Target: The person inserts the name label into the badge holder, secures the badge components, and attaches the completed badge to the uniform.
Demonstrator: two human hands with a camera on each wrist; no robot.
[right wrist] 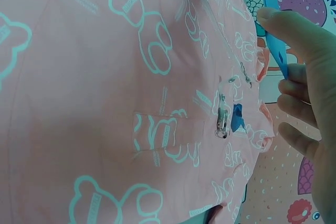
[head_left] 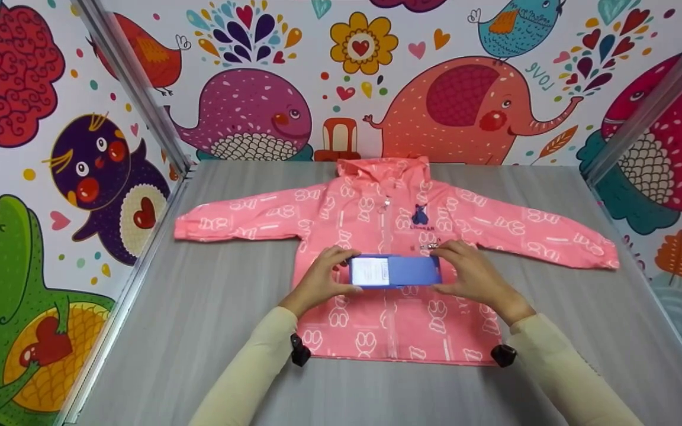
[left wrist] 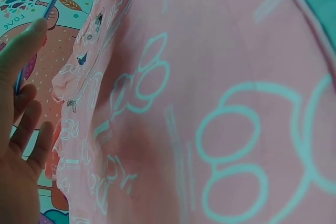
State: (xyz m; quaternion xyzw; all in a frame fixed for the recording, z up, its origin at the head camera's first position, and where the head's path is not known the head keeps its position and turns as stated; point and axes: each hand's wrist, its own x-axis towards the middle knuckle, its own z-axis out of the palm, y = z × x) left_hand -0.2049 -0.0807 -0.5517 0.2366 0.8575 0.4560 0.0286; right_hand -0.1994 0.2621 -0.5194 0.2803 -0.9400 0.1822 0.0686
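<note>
A thin blue phone [head_left: 415,271] is held sideways above the jacket, its face lit white with small text on the left half. My left hand [head_left: 322,277] pinches its left end between thumb and fingers. At the right end my right hand [head_left: 476,278] grips it the same way. Edge-on, the phone looks like a narrow blue strip [right wrist: 276,51] in the right wrist view. Below both hands a pink hooded jacket [head_left: 341,231] with white cartoon outlines lies spread flat, sleeves out and hood away from me. A dark blue figure [head_left: 420,214] marks its chest.
The jacket lies on a grey wood-grain table [head_left: 228,284]. Cartoon-printed panels [head_left: 341,106] stand behind and along both sides, joined by metal corner posts [head_left: 140,83]. Small black devices [head_left: 300,350] sit at both wrists, near the jacket's hem.
</note>
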